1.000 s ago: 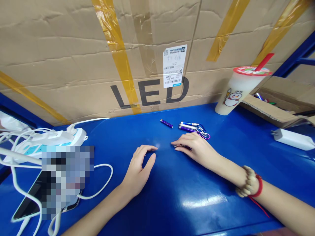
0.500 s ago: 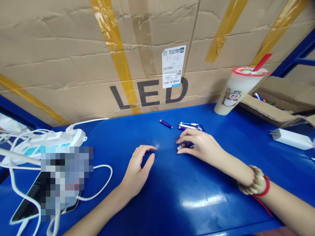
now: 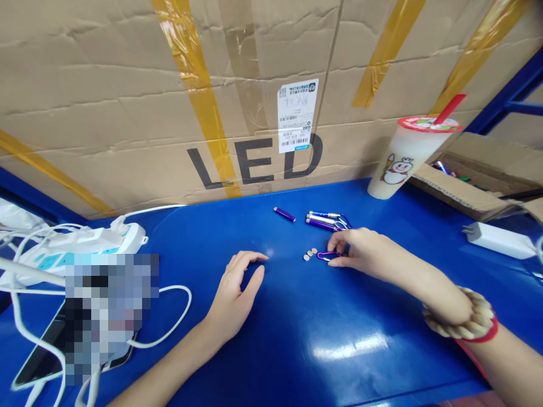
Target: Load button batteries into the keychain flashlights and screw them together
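My right hand (image 3: 367, 254) is low over the blue tabletop, with thumb and fingers closed round a small purple-pink carabiner clip (image 3: 323, 256). Part of the clip is hidden by the fingers. Just left of it lie three small round button cells (image 3: 310, 254), close together. Beyond the hand, a group of slim metal tubes (image 3: 321, 224) in purple, silver and blue lies side by side, with clips at their right ends. A single short purple tube (image 3: 284, 214) lies apart, farther left. My left hand (image 3: 237, 297) rests on the table with fingers and thumb apart, holding nothing.
A large cardboard box (image 3: 144, 102) marked LED stands along the back. At right are a tilted-looking drink cup (image 3: 399, 164), an open carton (image 3: 462, 195) and a white adapter (image 3: 500, 239). A power strip (image 3: 131, 240), white cables and a phone (image 3: 46, 345) occupy the left.
My right hand has shifted right, off the button cells, which now show fully with the carabiner clip beside them. My left hand has stayed in place.
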`<state>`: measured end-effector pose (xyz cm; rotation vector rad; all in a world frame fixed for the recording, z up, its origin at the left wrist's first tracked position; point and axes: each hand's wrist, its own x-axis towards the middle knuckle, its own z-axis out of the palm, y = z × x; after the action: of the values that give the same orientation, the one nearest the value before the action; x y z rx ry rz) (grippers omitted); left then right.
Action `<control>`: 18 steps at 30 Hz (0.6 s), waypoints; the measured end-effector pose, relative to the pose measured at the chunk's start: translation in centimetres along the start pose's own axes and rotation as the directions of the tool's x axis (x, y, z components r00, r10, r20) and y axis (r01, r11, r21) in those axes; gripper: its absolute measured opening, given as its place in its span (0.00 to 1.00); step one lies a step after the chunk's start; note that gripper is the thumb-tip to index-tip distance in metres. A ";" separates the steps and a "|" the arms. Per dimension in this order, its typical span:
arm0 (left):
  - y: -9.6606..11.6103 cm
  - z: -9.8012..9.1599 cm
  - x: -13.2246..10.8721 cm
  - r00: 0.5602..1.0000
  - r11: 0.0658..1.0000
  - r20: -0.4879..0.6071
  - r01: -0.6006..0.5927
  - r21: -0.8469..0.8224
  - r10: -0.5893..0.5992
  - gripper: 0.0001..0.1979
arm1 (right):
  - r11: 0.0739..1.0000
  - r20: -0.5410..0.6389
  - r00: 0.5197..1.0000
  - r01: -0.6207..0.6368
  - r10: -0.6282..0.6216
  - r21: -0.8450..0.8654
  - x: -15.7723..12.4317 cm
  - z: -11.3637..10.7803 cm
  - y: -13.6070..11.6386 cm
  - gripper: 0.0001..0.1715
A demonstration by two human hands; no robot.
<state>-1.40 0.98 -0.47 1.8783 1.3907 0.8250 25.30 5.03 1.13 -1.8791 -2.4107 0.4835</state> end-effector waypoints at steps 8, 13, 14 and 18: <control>0.4 0.2 -0.1 0.998 0.999 0.038 -0.045 0.019 0.044 0.09 | 0.947 0.083 0.969 0.205 -0.231 0.247 -0.4 -0.4 -1.7 0.11; 0.9 0.2 -0.3 0.985 0.984 0.094 -0.153 0.089 0.144 0.07 | 0.738 -0.033 0.904 0.368 -0.426 0.566 -0.7 1.5 -4.5 0.16; 1.0 0.2 -0.4 0.983 0.982 0.100 -0.164 0.096 0.155 0.07 | 0.701 -0.087 0.897 0.396 -0.433 0.593 -0.9 1.9 -5.0 0.16; 0.9 0.3 -0.6 0.974 0.977 0.118 -0.201 0.073 0.192 0.06 | 0.653 -0.185 0.900 0.416 -0.394 0.633 -1.3 2.6 -6.1 0.15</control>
<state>-0.82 0.20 0.03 2.1202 1.2031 0.7537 19.30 1.93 0.57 -0.9976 -2.1103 1.0757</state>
